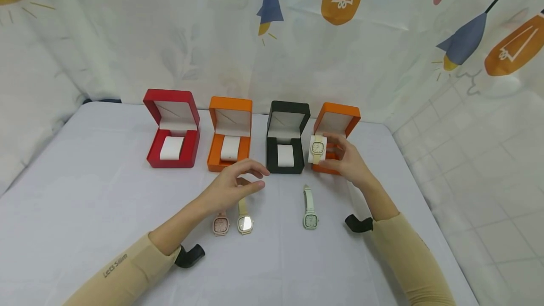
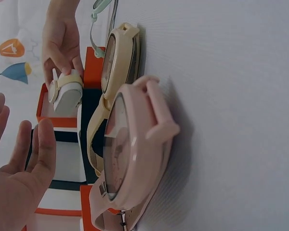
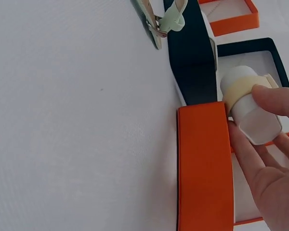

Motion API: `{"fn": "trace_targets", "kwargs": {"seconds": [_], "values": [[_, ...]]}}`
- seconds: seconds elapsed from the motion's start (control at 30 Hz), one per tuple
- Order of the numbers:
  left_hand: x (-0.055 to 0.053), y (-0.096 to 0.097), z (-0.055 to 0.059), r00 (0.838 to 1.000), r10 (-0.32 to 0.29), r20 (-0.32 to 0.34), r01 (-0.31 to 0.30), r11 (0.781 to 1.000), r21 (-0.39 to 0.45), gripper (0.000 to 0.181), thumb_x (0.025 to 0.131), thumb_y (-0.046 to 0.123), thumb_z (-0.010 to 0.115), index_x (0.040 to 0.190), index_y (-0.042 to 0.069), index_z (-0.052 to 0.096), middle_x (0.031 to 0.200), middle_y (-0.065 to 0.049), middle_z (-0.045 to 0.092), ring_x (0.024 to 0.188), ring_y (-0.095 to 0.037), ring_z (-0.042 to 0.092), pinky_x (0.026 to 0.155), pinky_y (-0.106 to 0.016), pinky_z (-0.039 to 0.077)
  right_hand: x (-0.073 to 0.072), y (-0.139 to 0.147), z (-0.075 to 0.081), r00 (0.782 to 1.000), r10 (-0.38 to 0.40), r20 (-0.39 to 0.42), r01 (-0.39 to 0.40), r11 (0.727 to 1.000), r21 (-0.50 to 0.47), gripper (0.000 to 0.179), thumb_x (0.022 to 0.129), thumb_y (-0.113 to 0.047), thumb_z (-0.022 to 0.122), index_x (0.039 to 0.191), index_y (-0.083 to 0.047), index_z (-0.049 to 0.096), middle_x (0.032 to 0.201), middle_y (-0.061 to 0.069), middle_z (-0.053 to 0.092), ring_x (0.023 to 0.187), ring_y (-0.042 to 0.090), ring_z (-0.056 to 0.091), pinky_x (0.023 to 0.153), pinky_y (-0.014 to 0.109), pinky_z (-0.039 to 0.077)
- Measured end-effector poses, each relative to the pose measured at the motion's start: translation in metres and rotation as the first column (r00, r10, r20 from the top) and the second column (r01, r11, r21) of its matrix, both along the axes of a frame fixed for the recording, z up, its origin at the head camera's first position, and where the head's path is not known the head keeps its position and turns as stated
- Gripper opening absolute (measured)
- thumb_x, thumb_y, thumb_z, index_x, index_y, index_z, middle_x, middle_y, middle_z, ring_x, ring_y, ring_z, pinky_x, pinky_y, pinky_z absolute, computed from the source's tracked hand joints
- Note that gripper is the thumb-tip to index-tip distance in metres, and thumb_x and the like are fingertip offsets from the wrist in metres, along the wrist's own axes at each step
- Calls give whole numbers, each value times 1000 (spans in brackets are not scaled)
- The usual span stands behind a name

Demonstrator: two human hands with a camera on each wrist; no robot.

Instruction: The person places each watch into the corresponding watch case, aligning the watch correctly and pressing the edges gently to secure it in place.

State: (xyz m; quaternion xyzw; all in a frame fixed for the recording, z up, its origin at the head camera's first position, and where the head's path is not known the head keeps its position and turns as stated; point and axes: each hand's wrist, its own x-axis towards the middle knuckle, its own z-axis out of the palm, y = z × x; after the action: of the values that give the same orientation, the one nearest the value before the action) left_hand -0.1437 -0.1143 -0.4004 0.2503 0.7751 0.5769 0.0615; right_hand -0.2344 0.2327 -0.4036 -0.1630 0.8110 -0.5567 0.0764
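My right hand (image 1: 349,160) holds a white watch cushion with a cream watch (image 1: 317,148) strapped round it, just above the rightmost orange box (image 1: 336,117). In the right wrist view the thumb presses the strap while the fingers support the white cushion (image 3: 258,126). My left hand (image 1: 227,187) hovers over the table with relaxed fingers, touching nothing. Below it lie a pink watch (image 1: 221,225) and a pale yellow watch (image 1: 245,223). A mint green watch (image 1: 310,220) lies flat between the two arms.
Along the back stand a red box (image 1: 194,150), another orange box (image 1: 211,159) and a dark green box (image 1: 272,155), lids raised, each with a white cushion inside. A printed curtain (image 1: 212,37) hangs behind the white tablecloth (image 1: 272,263). Black wrist mounts stick out at both sleeves.
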Motion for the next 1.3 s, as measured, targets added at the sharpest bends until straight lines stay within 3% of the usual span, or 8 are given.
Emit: {"fn": "trace_targets", "kwargs": {"seconds": [0.27,0.4,0.73,0.9,1.3], "values": [[0,0,-2,1000,-9,0,9,1000,-6,23,99,16,72,121,18,69,122,-5,65,111,-17,61,88,-35,57,-1,-2,4,999,-6,-37,9,998,70,74,85,-2,83,149,-11,48,138,10,55,121,31,57,97,34,54],[0,-1,-2,1000,-12,-1,12,1000,-10,23,98,16,72,121,18,69,121,-1,66,111,-17,61,88,-35,57,-2,-2,7,999,1,-47,4,995,101,74,84,-1,84,148,-13,49,136,10,57,120,30,58,99,42,53],[0,-1,-2,1000,-17,1,17,1000,-19,23,98,14,72,121,17,69,119,5,66,109,-16,62,87,-35,57,-2,-3,6,1000,29,-10,-28,992,122,73,85,-1,83,149,-10,48,136,11,57,120,30,57,97,35,54],[0,-1,-4,999,-38,7,38,999,-25,23,98,14,72,121,15,69,119,3,66,109,-17,62,86,-34,57,-2,-3,5,1000,27,6,-27,992,125,72,87,-3,82,150,-9,47,137,12,57,122,31,57,98,34,53],[1,0,-4,997,-81,17,82,994,-66,20,99,13,70,118,15,69,121,-10,67,107,-17,63,86,-34,57,-3,-2,2,1000,21,11,-22,988,151,71,88,-7,82,149,-7,48,138,14,56,123,34,55,105,52,45]]}}
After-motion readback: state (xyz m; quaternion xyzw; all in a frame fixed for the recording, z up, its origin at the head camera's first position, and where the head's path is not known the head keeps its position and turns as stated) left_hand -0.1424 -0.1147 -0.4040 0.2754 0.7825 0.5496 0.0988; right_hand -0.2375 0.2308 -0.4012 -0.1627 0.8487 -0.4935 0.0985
